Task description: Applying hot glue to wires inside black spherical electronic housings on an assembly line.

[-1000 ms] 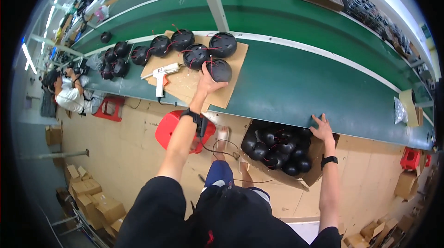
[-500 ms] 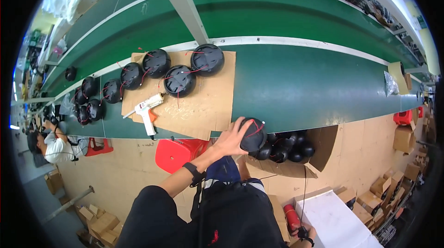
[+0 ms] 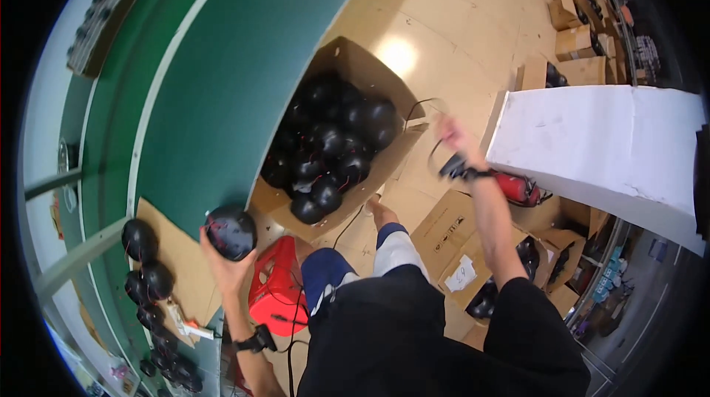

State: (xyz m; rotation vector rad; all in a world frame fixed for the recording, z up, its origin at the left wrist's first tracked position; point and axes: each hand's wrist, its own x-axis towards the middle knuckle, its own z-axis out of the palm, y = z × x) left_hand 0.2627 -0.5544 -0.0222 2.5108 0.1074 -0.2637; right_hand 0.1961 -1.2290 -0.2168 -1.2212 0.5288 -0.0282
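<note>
My left hand [image 3: 228,270] grips a black round dome-shaped housing [image 3: 231,234] over the edge of the green bench [image 3: 222,101]. Its fingers wrap round the side, and a bit of red wire shows there. Out to the right, my right hand [image 3: 452,136] is smeared by motion, so its fingers cannot be made out. A thin black cable [image 3: 425,101] loops close to that hand, and a black strapped device [image 3: 460,167] sits at its wrist. Between the hands stands an open cardboard box [image 3: 396,156] full of black round housings [image 3: 329,138], some with red wires.
On the bench, a cardboard sheet [image 3: 194,267] lies beside several black housings [image 3: 157,278] and a white glue gun [image 3: 177,317]. A red stool [image 3: 270,297] stands below. Rightward are a white block [image 3: 584,127], a red cylinder [image 3: 515,188] and a carton [image 3: 444,238].
My view has swung to the right, bringing the box of housings to the middle. My right hand has risen from beside the red cylinder. The left hand still holds the housing.
</note>
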